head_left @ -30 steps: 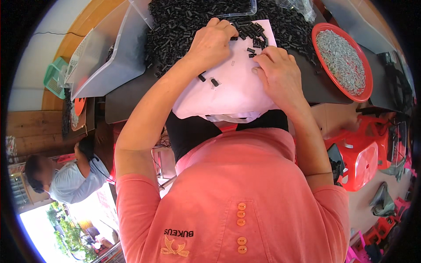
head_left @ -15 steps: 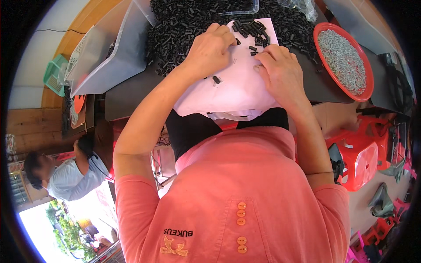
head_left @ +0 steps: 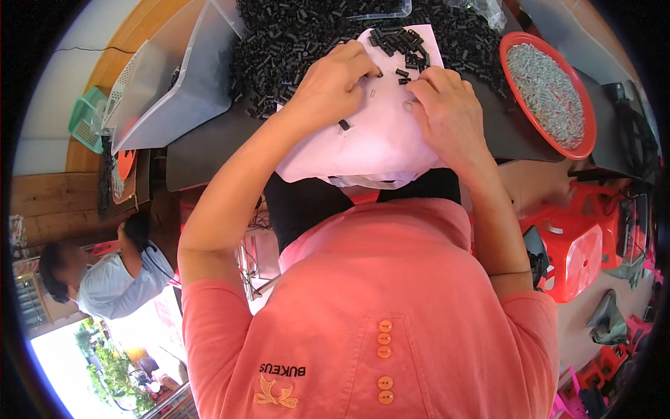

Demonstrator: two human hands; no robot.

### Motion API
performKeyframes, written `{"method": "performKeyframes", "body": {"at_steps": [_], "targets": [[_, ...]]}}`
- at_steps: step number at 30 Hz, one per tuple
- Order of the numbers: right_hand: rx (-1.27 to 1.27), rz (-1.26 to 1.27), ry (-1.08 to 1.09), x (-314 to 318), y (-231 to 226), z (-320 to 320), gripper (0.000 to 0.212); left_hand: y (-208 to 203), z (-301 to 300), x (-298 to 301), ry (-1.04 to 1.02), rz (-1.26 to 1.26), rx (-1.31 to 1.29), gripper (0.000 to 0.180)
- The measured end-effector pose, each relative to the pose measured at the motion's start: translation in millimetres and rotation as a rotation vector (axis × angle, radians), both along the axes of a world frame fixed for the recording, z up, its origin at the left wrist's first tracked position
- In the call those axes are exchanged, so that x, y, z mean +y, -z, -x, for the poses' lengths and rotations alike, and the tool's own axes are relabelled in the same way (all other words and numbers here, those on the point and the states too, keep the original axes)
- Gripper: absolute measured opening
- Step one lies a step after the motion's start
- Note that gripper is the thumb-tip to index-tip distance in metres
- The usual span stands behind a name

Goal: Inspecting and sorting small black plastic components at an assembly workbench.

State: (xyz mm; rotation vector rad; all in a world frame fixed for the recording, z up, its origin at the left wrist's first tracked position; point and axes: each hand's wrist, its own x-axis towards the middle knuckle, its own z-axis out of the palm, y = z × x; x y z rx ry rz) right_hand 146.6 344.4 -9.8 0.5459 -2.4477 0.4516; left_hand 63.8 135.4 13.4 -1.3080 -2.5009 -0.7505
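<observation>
Leftmost, the bare left hand [head_left: 331, 91] curled over a smooth pinkish-white sheet [head_left: 377, 150], a small black piece [head_left: 380, 73] at its fingertips, though whether it pinched that piece could not be told. Farther right, a short, black, plastic-looking tube [head_left: 403, 72] lay loose on the sheet, its long axis slanting down rightward, nearer the bare right hand [head_left: 450, 108], just ahead of its forefinger; that hand's thumb and forefinger stood apart, nothing visible between.

the person [head_left: 363, 272] is wearing black trousers [head_left: 304, 213] and a coral short-sleeved shirt [head_left: 317, 300]. orange buttons [head_left: 384, 352] are lining its front.
</observation>
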Motion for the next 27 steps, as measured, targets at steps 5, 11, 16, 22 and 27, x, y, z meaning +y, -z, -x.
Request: {"method": "performKeyframes", "body": {"at_steps": [5, 11, 16, 22, 27], "targets": [[-0.008, 0.011, -0.006, -1.1, -0.2, -1.2, 0.018, -2.3, -16.7, -14.0, 0.031, -0.079, -0.09, 0.024], [-0.01, -0.002, 0.0, -1.7, -1.3, -2.3, 0.018, -7.2, -38.7, -35.8, -0.103, -0.179, 0.081, 0.024], [-0.008, -0.031, -0.009, 0.7, 0.2, 0.0, 0.018, -3.1, -64.2, -50.7, -0.163, -0.219, 0.172, 0.025], [-0.024, -0.084, -0.067, -1.6, -14.2, 3.1, 0.021, 3.9, -85.8, -54.3, -0.251, -0.301, 0.227, 0.024], [0.033, -0.177, -0.136, -22.6, -29.9, 24.3, 0.017, 14.8, -86.8, -51.2, -0.265, -0.356, 0.194, 0.024]]}}
